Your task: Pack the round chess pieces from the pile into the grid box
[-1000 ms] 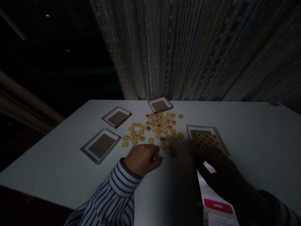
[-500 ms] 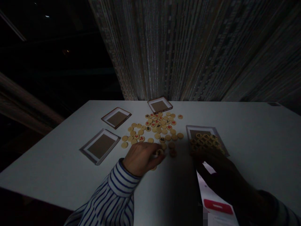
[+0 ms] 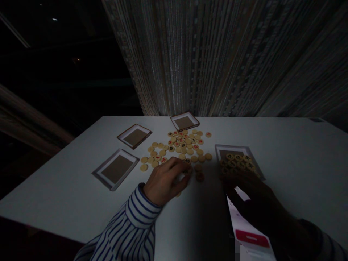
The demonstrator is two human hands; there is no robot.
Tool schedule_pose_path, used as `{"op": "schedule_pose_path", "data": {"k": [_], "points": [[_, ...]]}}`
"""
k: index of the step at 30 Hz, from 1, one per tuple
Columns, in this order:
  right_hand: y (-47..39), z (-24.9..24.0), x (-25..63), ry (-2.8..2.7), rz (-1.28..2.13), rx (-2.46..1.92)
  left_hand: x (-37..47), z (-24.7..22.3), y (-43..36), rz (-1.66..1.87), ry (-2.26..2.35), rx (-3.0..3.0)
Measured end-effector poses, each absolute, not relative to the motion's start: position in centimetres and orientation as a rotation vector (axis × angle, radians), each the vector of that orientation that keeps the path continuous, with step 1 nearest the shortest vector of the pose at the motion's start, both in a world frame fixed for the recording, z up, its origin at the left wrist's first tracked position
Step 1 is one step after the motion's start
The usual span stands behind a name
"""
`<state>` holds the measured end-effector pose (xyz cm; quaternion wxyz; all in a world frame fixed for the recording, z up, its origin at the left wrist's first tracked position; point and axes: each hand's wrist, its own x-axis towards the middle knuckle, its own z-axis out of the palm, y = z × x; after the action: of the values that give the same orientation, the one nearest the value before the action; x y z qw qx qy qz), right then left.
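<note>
Over the near side of a loose pile of round xiangqi pieces [image 3: 190, 152], my left hand [image 3: 163, 181] is bent with thumb and index fingertip around one xiangqi piece [image 3: 186, 171]. That piece is partly hidden by the fingers. Some pieces show red or black characters, others lie blank side up. My right hand [image 3: 252, 195], in deep shadow, rests at the near edge of a shallow box [image 3: 233, 147]. Its fingers reach out with the thumb apart, and nothing shows between them. Rows of black-marked pieces [image 3: 240, 165] lie in that box.
A lit phone [image 3: 251, 237] lies under my right hand. Three more shallow boxes stand around the pile: a grey-rimmed box [image 3: 115, 169], a brown-rimmed box [image 3: 134, 136] and another box [image 3: 185, 121] at the back. A curtain [image 3: 195, 61] hangs behind the white table [image 3: 67, 188].
The fingers of my left hand have shifted slightly up and away with the piece, whose character shows less now. My right hand has hardly moved.
</note>
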<state>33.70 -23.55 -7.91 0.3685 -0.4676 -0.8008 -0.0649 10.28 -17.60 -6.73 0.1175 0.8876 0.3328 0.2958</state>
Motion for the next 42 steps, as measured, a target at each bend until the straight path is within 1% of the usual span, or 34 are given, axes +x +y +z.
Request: {"op": "schedule_pose_path", "data": {"k": [8,18,23,30,36,42], "points": [[-23.57,-7.76,33.6,-2.03,-0.168,-1.202,10.45,-6.78,-17.51,0.894,1.041,2.548],[-23.6,-7.76,33.7,-2.044,-0.174,-1.201,10.57,-6.98,-17.71,0.951,1.007,2.497],[-23.62,-7.54,33.68,-2.045,-0.17,-1.186,10.61,-6.96,-17.74,0.879,1.053,2.476],[-23.6,-7.75,33.78,-2.053,-0.187,-1.2,10.95,-6.77,-17.9,0.817,1.0,2.431],[-23.67,-7.5,33.65,-2.036,-0.184,-1.167,11.14,-6.55,-18.13,0.83,0.967,2.306],[-23.74,-7.58,33.71,-2.019,-0.148,-1.182,11.29,-6.57,-18.41,0.732,0.904,2.202]]}}
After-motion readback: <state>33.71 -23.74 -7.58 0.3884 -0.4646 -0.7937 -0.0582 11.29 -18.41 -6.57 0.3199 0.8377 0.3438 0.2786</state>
